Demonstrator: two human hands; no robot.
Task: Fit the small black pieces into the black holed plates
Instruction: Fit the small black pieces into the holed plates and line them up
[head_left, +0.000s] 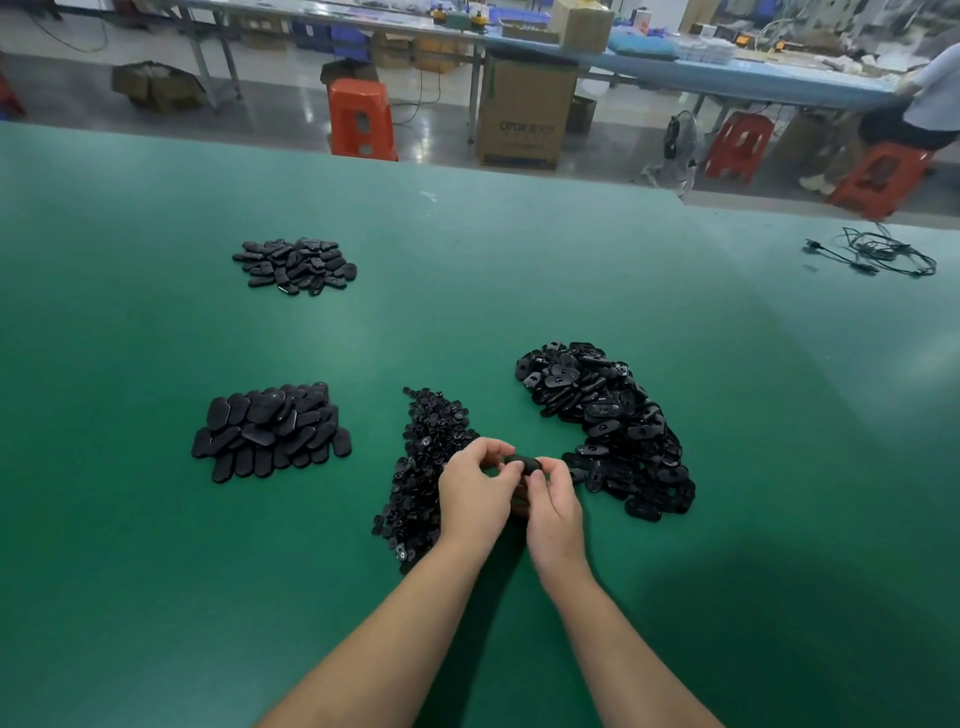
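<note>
Room: a workshop floor with red stools, a cardboard box and a long blue bench behind the work surface.
Surface: a wide green table, matte and flat, so loose parts stay where they are heaped.
Holed plates: a large heap lies right of the hands, within easy reach of the right hand.
Small pieces: a heap of tiny black pieces lies just left of the hands, touching the left wrist's side, handy for the left hand.
Plate in hand: one black plate is held just above the table between both hands, in front of the two heaps.
Left hand: fingers curled, pinching the plate's left end; whether it also holds a small piece cannot be told.
Right hand: thumb and fingers pinch the plate's right end, steadying it, probably for pressing a piece in.
Other heaps: a pile of solid oval plates at left and a smaller far pile, possibly finished work.
Obstructions: a cable tangle lies well apart at far right; nothing lies between hands and heaps.
</note>
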